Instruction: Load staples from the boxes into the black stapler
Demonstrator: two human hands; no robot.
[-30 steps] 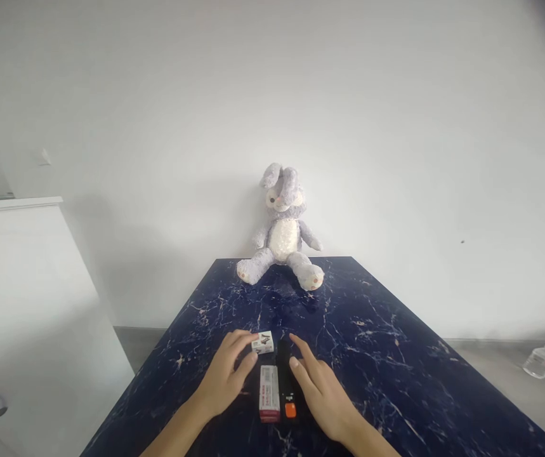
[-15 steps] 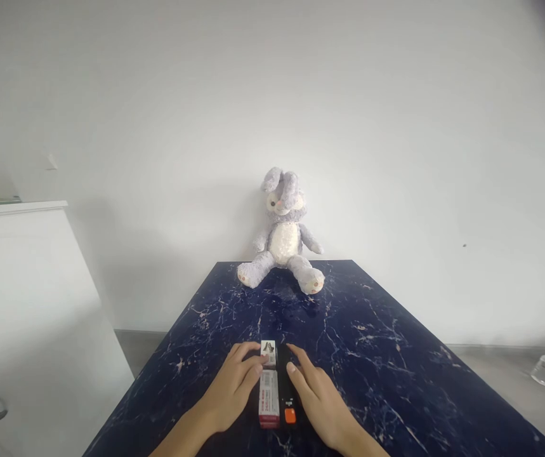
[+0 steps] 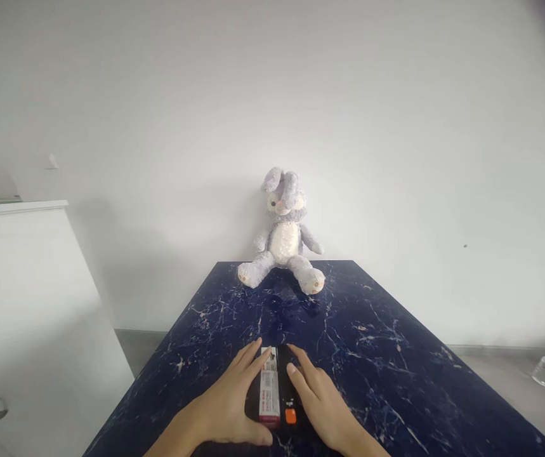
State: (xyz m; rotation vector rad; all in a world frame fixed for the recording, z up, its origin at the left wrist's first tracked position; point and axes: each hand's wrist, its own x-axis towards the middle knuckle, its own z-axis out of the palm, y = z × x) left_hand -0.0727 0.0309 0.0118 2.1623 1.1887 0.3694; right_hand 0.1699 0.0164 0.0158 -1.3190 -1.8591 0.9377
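With the left hand's [image 3: 224, 403] fingers spread open and the right hand's [image 3: 323, 401] loosely extended, the red-and-white box [image 3: 268, 397], small white box [image 3: 272, 365] and black device [image 3: 285, 384] lie between them — apparently being aligned, which calls for light, even contact.

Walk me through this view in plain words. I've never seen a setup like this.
There is no robot here: a person works with two bare hands, seen by one head-worn camera looking forward and down. On the blue marbled table lie a red-and-white box, a small white box just beyond it, and a black object with an orange patch. A plush rabbit sits at the far end. The left hand spans the boxes; the right hand is at the black object. I can't tell how firmly either grips.
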